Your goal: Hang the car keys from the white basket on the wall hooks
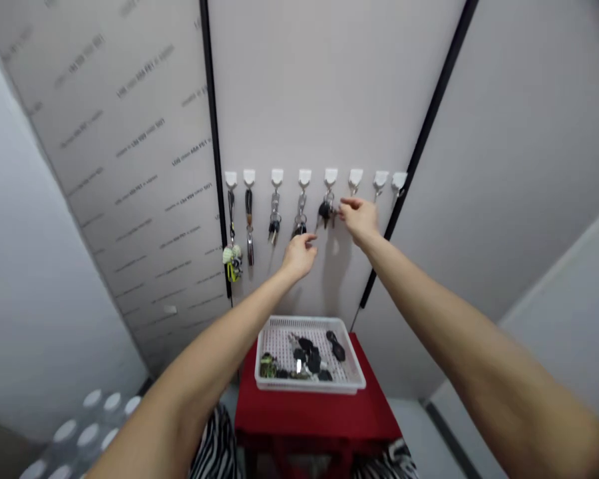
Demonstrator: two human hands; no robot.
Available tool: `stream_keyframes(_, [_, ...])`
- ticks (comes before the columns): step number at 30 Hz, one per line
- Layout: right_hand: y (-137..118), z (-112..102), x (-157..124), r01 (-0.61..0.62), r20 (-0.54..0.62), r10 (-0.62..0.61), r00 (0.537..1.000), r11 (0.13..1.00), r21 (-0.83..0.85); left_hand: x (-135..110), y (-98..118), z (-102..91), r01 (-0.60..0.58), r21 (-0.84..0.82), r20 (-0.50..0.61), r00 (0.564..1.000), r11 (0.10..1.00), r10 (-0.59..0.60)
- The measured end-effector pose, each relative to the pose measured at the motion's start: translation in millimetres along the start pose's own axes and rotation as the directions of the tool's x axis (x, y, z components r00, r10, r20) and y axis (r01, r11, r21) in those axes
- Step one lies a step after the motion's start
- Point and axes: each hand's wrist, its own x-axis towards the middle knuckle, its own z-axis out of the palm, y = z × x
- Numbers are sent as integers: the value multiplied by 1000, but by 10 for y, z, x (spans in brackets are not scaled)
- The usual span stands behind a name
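My left hand (299, 256) is just below a bunch of keys (300, 229) hanging from the fourth white hook (305, 177). Its thumb and forefinger stand apart with nothing visible between them. My right hand (360, 218) is at the fifth hook (331, 175), its fingertips at the side of a dark bunch of keys (325, 210) that hangs there on a ring. It seems to pinch one key of that bunch; the contact is small and blurred. Farther left hang another key bunch (274, 227), a brown-and-black strap (249, 216) and a keyring with green charms (233, 261).
A white plastic basket (309, 386) with several keys and dark fobs (309, 352) stands on a red stool (319, 412) below. Three more hooks (381, 178) are at the right of the row. Black strips (212, 120) edge the panel. White-capped bottles (87, 436) stand lower left.
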Motion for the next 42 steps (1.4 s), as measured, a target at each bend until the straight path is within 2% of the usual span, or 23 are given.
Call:
stream_keyframes(2, [217, -64, -293, -55, 71, 53, 996, 998, 25, -201, -241, 62, 22, -16, 51, 998, 1000, -21])
stream_keyframes(3, [346, -98, -493, -114, 154, 108, 982, 993, 28, -324, -378, 105, 44, -11, 86, 995, 999, -43])
stream_keyframes(4, [484, -133, -721, -167, 272, 159, 949, 986, 5, -460, -520, 153, 76, 8, 125, 989, 997, -76])
stream_keyframes(6, [769, -205, -1205, -263, 478, 286, 831, 958, -116, -749, -795, 261, 154, 77, 198, 966, 985, -166])
stream_keyframes(7, [903, -237, -1432, -293, 528, 355, 771, 935, -200, -890, -918, 314, 191, 117, 229, 950, 975, -214])
stream_keyframes(9, [1119, -284, -1802, -268, 564, 414, 715, 907, -326, -1134, -1111, 410, 234, 188, 284, 917, 954, -281])
stream_keyframes(11, [1233, -298, -2030, -170, 587, 388, 711, 904, -392, -1305, -1224, 476, 215, 255, 330, 897, 943, -294])
stream_keyframes(13, [1253, -274, -2140, -71, 630, 345, 696, 906, -417, -1398, -1265, 510, 148, 319, 363, 893, 936, -265])
stream_keyframes(16, [1211, -189, -2202, 11, 662, 350, 663, 879, -476, -1433, -1262, 518, 66, 379, 384, 897, 923, -221])
stream_keyframes(20, [1200, -81, -2259, 113, 620, 322, 715, 822, -558, -1429, -1274, 512, 39, 399, 394, 895, 916, -209])
stream_keyframes(24, [1230, -62, -2283, 150, 631, 275, 726, 831, -535, -1436, -1314, 513, 53, 397, 389, 894, 916, -220])
stream_keyframes(29, [1183, -146, -2198, 43, 626, 284, 726, 890, -454, -1438, -1312, 505, 79, 359, 383, 896, 930, -225])
stream_keyframes(33, [1082, -220, -2044, -77, 603, 320, 731, 916, -394, -1415, -1262, 513, 95, 255, 327, 928, 962, -178])
stream_keyframes(37, [1005, -263, -1873, -169, 609, 331, 721, 936, -309, -1337, -1143, 535, 69, 106, 305, 947, 992, -98])
stream_keyframes(42, [889, -297, -1679, -312, 615, 369, 697, 928, -203, -1173, -961, 571, 105, -52, 325, 942, 993, -83])
